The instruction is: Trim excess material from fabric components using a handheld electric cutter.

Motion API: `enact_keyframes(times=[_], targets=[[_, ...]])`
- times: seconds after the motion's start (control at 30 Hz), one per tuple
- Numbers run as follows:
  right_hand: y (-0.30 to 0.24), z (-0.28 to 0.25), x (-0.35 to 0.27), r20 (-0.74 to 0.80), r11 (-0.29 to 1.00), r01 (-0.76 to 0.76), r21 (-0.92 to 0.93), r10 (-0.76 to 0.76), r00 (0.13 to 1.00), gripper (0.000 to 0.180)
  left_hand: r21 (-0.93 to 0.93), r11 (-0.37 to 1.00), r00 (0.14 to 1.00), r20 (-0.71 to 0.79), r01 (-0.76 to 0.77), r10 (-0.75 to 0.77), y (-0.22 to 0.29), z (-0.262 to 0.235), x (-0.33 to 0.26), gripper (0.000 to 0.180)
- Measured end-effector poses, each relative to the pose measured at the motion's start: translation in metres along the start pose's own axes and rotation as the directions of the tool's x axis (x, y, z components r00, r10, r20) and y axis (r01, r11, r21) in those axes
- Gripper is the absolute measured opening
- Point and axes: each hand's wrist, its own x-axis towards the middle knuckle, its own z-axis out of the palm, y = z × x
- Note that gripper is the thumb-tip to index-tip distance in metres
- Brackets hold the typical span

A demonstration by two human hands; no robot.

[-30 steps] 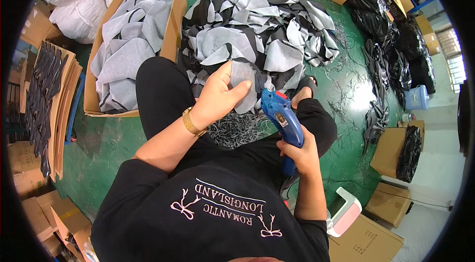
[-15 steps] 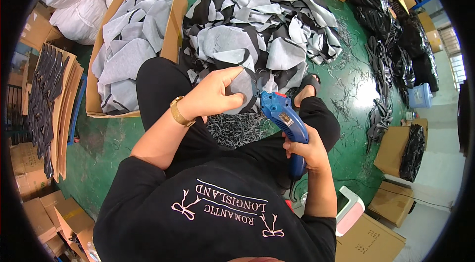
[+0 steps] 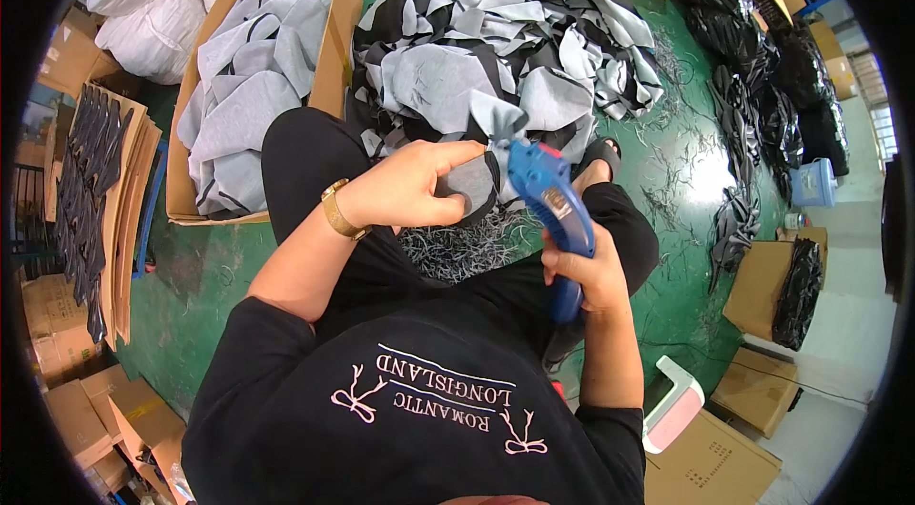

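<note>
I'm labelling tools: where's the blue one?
In the head view, the blue tool is right of centre in the right hand, beside the held grey fabric.

Has cutter (image 3: 557,205) right of cloth (image 3: 474,186), pile (image 3: 437,82) on floor (image 3: 217,288) before both, box (image 3: 335,52) left of pile, bags (image 3: 717,21) far right, trimmings (image 3: 459,250) on floor between legs (image 3: 310,157).

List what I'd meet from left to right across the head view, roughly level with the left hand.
Black strips, open carton of grey fabric, left hand, grey cloth piece, blue handheld tool, black sandal, blue bucket.
</note>
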Motion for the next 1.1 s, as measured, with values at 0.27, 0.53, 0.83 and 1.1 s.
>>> enact_keyframes(times=[0.27,0.53,0.83,1.1], targets=[[-0.010,0.015,0.024,-0.154,0.978,0.207,0.038,-0.198,0.968,0.036,-0.178,0.981,0.997,-0.012,-0.071,0.070,-0.007,0.023,0.001,0.070],[-0.004,0.021,0.032,-0.152,0.970,0.239,0.036,-0.231,0.961,0.035,-0.197,0.978,0.997,-0.015,-0.072,0.070,-0.023,0.031,0.004,0.070],[-0.003,0.032,0.032,-0.285,0.944,0.256,-0.209,-0.309,0.908,0.036,-0.825,0.559,0.985,-0.153,-0.084,-0.078,-0.026,0.063,0.009,0.044],[-0.001,0.027,0.022,-0.234,0.952,0.245,-0.184,-0.284,0.930,0.034,-0.996,0.074,0.965,0.028,0.048,-0.259,-0.037,0.048,0.048,0.019]])
